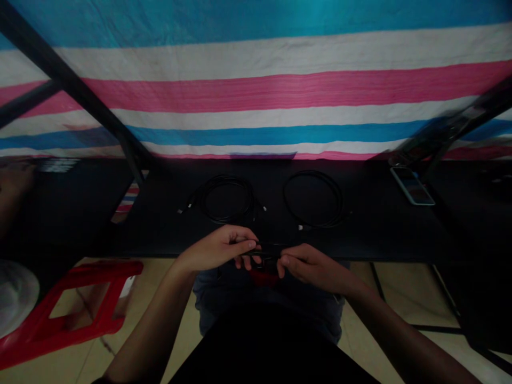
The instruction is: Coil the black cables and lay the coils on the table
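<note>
At the table's front edge, my left hand [226, 248] is closed with thumb and fingers round a dark cable [270, 253]. My right hand [310, 265] pinches the same cable a little to the right, fingers curled. The short stretch between both hands looks black and thin; its ends are hard to make out in the dim light. Just beyond my left hand lies a coiled black cable [251, 198] with light-coloured plugs [181, 211]. A second coiled black cable [340, 201], with a pale plug [301, 228], rests beyond my right hand.
The black table [160, 229] holds a phone [413, 186] at the right. Behind it hangs a striped sheet [256, 93], with dark metal posts [80, 85] at the sides. At left are a red stool [116, 298] and another person's hand [16, 184].
</note>
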`<state>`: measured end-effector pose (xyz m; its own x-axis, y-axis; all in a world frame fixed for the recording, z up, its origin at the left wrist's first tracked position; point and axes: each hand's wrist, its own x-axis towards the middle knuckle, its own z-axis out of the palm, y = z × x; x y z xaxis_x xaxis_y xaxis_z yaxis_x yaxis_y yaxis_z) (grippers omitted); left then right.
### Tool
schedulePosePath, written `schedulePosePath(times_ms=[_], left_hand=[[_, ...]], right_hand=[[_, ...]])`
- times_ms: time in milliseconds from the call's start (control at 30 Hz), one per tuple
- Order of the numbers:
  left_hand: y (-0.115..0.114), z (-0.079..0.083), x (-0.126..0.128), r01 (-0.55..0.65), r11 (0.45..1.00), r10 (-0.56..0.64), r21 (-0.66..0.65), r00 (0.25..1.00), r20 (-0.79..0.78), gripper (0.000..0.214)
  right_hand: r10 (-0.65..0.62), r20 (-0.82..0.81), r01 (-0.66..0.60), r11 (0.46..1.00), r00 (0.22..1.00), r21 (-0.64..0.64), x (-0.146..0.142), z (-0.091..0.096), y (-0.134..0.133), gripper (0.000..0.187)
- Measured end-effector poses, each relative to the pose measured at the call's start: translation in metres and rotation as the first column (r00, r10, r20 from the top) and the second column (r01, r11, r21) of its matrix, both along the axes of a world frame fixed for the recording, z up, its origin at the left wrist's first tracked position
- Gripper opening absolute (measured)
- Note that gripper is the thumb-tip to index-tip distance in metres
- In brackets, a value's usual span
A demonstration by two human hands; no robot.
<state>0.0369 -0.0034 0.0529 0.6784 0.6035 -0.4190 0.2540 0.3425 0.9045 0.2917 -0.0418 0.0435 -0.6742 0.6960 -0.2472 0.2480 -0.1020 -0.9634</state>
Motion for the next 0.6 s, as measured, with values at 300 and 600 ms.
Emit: schedulePosePath(times_ms=[300, 600], left_hand=[[-0.011, -0.015, -0.011, 0.067, 0.996, -0.072, -0.052, 0.991, -0.111, 0.031], [-0.018, 0.025, -0.04, -0.156, 0.97, 0.189, 0.187, 0.967, -0.173, 0.033]], right_hand=[[0.5, -0.136, -0.513, 0.854, 0.855, -0.083, 0.01, 0.027, -0.006, 0.045], [0.558, 0.532, -0.593, 0.796, 0.637, -0.125, 0.005, 0.021, -0.023, 0.021]])
